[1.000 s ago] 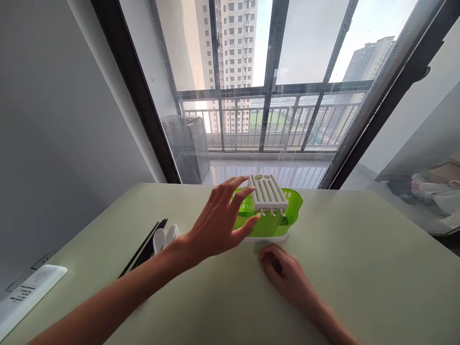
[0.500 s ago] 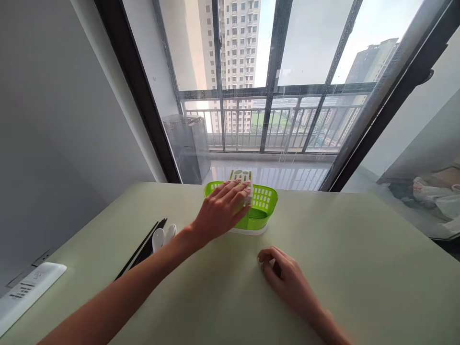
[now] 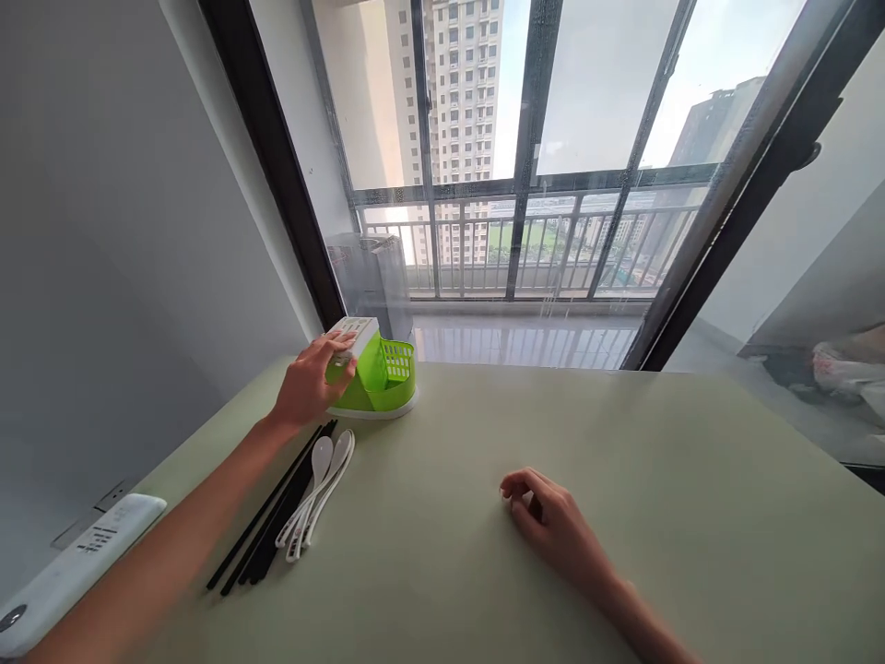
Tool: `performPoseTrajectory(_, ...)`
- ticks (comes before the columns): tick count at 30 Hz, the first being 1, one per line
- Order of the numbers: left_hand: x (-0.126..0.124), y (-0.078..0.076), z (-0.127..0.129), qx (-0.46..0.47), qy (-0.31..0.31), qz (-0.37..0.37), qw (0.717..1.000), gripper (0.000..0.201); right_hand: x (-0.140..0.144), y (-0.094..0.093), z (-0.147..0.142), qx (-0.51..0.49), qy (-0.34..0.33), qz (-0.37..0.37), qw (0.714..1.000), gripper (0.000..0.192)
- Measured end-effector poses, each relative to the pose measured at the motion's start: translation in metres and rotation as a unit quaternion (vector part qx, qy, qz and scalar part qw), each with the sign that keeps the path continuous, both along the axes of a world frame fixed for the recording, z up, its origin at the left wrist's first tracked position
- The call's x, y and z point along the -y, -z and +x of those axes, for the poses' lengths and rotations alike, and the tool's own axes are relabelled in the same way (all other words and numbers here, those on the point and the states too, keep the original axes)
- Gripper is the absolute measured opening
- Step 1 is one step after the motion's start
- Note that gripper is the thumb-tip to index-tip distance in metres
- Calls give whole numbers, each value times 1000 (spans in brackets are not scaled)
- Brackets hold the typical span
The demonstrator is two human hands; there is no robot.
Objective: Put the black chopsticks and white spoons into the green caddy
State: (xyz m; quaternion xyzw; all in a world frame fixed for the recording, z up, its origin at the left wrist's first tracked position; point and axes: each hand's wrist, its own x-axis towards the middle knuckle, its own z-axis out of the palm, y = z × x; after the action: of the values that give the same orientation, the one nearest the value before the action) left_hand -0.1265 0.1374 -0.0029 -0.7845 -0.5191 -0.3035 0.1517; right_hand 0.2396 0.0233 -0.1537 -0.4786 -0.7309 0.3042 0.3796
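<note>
A green and white plastic utensil holder [image 3: 393, 387] stands upright at the far left part of the table. It has a slotted basket side and a white top with openings. My left hand [image 3: 312, 380] is closed around the holder's left side, fingers over the white top and thumb on the front. Just nearer to me lie several black chopsticks [image 3: 273, 516] in a loose bundle. Several white spoons [image 3: 319, 493] lie beside them, bowls pointing away. My right hand [image 3: 546, 512] rests on the table with loosely curled fingers, apart from everything, and nothing shows in it.
The pale green table [image 3: 442, 572] reaches to a large glass door with dark frames. A long white box-like object [image 3: 89, 549] lies at the left edge, partly behind my left forearm. A grey wall [image 3: 138, 231] bounds the left side.
My left hand has moved left with the utensil holder, from the far middle to the far left behind the chopsticks. The spoons are now uncovered. My right hand has barely moved.
</note>
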Motion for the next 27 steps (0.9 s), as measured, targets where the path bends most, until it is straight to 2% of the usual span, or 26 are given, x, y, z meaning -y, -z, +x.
performPoseTrajectory(4,20,3,14,-35,0,28,999,39,1,0,0,-8,1,5,1000,18)
performPoseTrajectory(7,51,21,50,-31,54,36,997,43,0,0,-1,-18,1,3,1000,19)
performPoseTrajectory(10,86,53,99,18,138,-43,989,35,0,0,-1,-25,-3,1,1000,19)
performPoseTrajectory(12,102,76,131,94,161,-117,976,32,-1,-1,-2,-32,-4,3,999,19)
performPoseTrajectory(14,109,96,158,193,157,-193,949,29,-3,-1,-2,-43,-2,5,999,18)
performPoseTrajectory(16,109,109,175,271,151,-282,908,28,-4,-1,-3,-54,0,1,999,18)
performPoseTrajectory(19,102,113,184,323,152,-372,857,32,-7,0,-4,-68,4,-13,998,19)
performPoseTrajectory(24,97,108,177,378,112,-398,829,38,-10,2,-8,-79,12,-30,996,19)
performPoseTrajectory(27,98,107,176,399,109,-415,810,39,-12,4,-10,-82,19,-43,996,19)
